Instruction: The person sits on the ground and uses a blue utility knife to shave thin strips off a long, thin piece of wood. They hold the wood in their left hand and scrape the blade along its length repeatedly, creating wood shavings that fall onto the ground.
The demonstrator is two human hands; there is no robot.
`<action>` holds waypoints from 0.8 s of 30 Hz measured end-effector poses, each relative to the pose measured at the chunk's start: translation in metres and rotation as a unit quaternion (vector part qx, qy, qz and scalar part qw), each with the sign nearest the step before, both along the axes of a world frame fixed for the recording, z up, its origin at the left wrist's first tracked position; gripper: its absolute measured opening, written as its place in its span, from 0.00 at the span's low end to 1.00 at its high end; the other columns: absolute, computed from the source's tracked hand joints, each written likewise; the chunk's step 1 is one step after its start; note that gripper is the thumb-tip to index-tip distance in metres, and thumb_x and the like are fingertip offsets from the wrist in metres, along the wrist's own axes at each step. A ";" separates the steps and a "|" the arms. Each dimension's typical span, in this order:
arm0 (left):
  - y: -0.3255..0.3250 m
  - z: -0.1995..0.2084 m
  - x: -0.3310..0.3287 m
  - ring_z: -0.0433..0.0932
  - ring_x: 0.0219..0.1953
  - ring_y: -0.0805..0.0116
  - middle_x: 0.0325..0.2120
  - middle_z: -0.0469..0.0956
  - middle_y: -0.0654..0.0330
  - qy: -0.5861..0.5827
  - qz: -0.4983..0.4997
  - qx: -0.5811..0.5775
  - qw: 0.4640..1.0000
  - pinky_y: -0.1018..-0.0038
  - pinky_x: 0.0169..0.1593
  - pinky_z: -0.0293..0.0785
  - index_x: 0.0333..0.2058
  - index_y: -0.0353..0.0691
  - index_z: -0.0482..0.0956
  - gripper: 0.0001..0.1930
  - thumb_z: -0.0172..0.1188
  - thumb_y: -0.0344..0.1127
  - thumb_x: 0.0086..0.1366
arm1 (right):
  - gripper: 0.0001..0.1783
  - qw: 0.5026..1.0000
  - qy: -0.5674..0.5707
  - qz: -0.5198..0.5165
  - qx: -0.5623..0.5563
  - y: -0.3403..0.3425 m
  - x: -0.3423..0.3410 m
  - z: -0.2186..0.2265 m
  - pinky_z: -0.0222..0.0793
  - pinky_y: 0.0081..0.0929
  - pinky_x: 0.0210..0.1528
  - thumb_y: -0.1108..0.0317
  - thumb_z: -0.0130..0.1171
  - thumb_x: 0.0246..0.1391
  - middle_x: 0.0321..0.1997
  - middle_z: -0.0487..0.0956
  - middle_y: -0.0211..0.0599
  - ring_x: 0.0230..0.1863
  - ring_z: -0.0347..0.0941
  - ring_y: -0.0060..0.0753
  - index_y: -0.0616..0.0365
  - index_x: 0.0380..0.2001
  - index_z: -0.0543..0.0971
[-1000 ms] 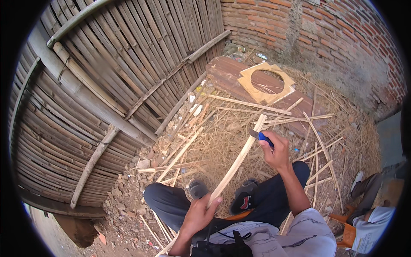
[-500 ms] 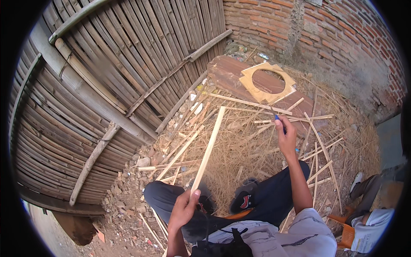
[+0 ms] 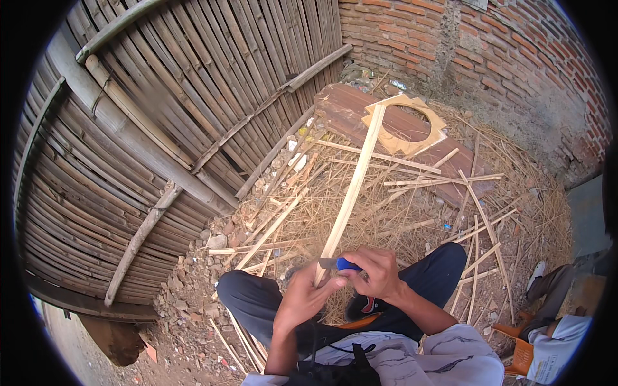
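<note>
A long, pale bamboo strip [image 3: 357, 174] slants up and away from my lap. My left hand [image 3: 302, 296] is closed around its near end. In my right hand [image 3: 376, 273] is a knife [image 3: 347, 264] with a blue handle, gripped close beside the left hand. The short grey blade lies across the strip near its held end. Both hands meet above my lap, between my knees. The strip's far tip overlaps a pale board with a round hole [image 3: 434, 134], which lies on a brown plank [image 3: 341, 109].
Several loose strips [image 3: 479, 273] lie on shavings and straw [image 3: 360, 206] around my legs. A bamboo slat wall [image 3: 161, 96] rises on the left, a brick wall [image 3: 412, 38] behind. At lower right, another person sits near an orange plastic chair [image 3: 520, 354]. Stones [image 3: 219, 241] lie along the left wall.
My right hand has come back toward my lap, bringing the knife onto the strip's near end. My left hand and the strip have moved right and slightly up.
</note>
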State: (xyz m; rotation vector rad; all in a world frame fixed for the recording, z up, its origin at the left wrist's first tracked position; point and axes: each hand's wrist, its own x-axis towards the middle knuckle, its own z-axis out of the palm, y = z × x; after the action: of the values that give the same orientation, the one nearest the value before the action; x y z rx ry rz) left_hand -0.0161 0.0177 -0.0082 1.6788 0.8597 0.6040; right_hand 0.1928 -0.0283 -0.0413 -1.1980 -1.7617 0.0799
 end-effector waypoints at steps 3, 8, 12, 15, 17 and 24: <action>0.001 -0.001 0.005 0.63 0.30 0.81 0.26 0.68 0.73 -0.012 -0.009 -0.004 1.000 0.75 0.31 0.64 0.42 0.33 0.81 0.18 0.71 0.46 0.74 | 0.16 1.000 -0.013 -0.007 -0.007 -0.004 -0.004 -0.002 0.77 0.34 0.26 0.60 0.74 0.57 0.32 0.86 0.37 0.27 0.85 0.40 0.57 0.43 0.86; 0.001 -0.013 0.008 0.63 0.29 0.81 0.24 0.70 0.72 -0.026 0.001 -0.012 1.000 0.74 0.30 0.64 0.37 0.33 0.82 0.18 0.69 0.45 0.76 | 0.16 1.000 0.000 -0.016 0.020 -0.001 -0.008 -0.002 0.74 0.34 0.24 0.57 0.71 0.61 0.28 0.83 0.37 0.24 0.81 0.40 0.58 0.42 0.86; -0.001 -0.008 0.008 0.66 0.27 0.70 0.23 0.73 0.60 0.014 0.009 -0.009 1.000 0.66 0.31 0.67 0.41 0.31 0.83 0.18 0.68 0.45 0.76 | 0.16 0.999 -0.031 -0.021 -0.008 -0.006 -0.005 0.010 0.75 0.33 0.25 0.60 0.75 0.56 0.29 0.84 0.34 0.25 0.82 0.37 0.55 0.44 0.87; -0.004 -0.009 0.012 0.67 0.25 0.62 0.22 0.73 0.51 0.012 0.022 0.001 1.000 0.60 0.32 0.68 0.44 0.29 0.82 0.19 0.67 0.45 0.76 | 0.15 0.999 -0.042 -0.025 -0.016 -0.005 -0.001 0.009 0.76 0.33 0.26 0.60 0.75 0.56 0.30 0.85 0.33 0.26 0.83 0.37 0.54 0.43 0.87; -0.004 -0.008 0.014 0.66 0.25 0.60 0.22 0.72 0.49 0.011 0.022 0.000 1.000 0.58 0.32 0.68 0.43 0.29 0.81 0.19 0.66 0.45 0.77 | 0.15 0.998 -0.037 -0.042 -0.006 -0.004 0.003 0.009 0.77 0.33 0.27 0.60 0.75 0.57 0.31 0.86 0.35 0.27 0.84 0.37 0.55 0.43 0.87; -0.029 -0.036 -0.019 0.65 0.25 0.62 0.21 0.67 0.51 0.091 -0.016 -0.067 0.993 0.60 0.33 0.68 0.38 0.30 0.76 0.21 0.61 0.46 0.80 | 0.17 0.939 0.130 -0.319 0.015 0.046 0.123 0.022 0.69 0.31 0.30 0.58 0.66 0.70 0.28 0.83 0.39 0.26 0.76 0.30 0.63 0.47 0.87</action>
State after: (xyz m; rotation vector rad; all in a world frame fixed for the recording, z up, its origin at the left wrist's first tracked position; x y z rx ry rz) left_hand -0.0354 -0.0113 -0.0441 1.6396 0.9797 0.3669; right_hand 0.3160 0.0179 -0.0190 -1.6018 -1.0806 -0.1656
